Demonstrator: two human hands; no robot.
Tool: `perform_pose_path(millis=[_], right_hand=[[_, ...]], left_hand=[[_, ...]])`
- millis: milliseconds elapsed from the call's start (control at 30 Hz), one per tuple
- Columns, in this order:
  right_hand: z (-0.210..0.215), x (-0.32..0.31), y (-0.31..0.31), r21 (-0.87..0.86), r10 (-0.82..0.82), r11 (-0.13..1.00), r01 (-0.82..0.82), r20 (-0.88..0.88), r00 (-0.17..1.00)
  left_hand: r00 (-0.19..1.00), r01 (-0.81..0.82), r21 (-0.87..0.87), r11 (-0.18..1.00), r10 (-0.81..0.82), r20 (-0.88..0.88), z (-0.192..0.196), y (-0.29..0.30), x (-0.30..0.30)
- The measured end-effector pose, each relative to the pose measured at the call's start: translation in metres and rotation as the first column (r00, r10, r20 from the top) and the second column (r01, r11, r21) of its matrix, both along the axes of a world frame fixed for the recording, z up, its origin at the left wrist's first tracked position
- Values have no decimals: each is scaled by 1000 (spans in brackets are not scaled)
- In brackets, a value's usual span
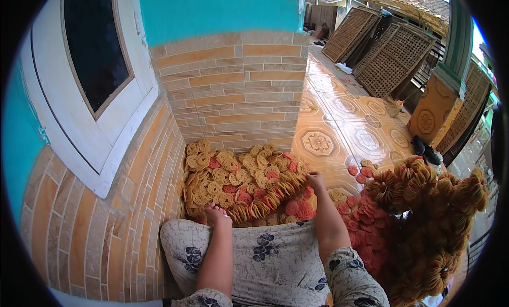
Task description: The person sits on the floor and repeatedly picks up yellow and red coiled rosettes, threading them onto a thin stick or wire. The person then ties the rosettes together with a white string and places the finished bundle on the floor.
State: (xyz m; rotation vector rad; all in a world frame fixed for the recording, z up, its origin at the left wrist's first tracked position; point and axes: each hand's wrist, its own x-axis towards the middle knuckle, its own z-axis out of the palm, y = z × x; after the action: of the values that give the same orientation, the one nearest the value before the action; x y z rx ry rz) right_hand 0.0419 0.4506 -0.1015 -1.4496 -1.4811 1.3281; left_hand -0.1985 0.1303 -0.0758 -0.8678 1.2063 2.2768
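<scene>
Between my two hands stretches a strand of yellow and pink spiral crackers [260, 207], packed face to face in a row that slants up to the right. At its lower left end my left hand [216, 215] is closed, with a small whitish bit showing at the fingers. My right hand [316, 182] pinches the upper right end. The thread itself is too thin to make out. Beneath and beyond the strand lies a heap of loose crackers [212, 172], mostly yellow with some pink, against the wall corner. My lap, in patterned grey cloth [260, 254], is just below.
To my right hang thick bunches of strung crackers [440, 227], beside a pile of pink crackers [368, 227]. A tiled wall [228, 95] stands ahead and a white-framed window [95, 47] at left. Woven drying racks [395, 58], a pillar [435, 108] and dark shoes [426, 149] stand beyond the shiny floor.
</scene>
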Motion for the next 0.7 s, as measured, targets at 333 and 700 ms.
perform_pose_path(millis=[333,700], right_hand=[[9,17,13,-288,143,947,-143,-21,990],[46,5,-13,369,32,926,-75,121,992]], left_hand=[[999,38,-28,999,-39,-17,12,6,5],[999,-53,-90,995,54,0,1,3,4]])
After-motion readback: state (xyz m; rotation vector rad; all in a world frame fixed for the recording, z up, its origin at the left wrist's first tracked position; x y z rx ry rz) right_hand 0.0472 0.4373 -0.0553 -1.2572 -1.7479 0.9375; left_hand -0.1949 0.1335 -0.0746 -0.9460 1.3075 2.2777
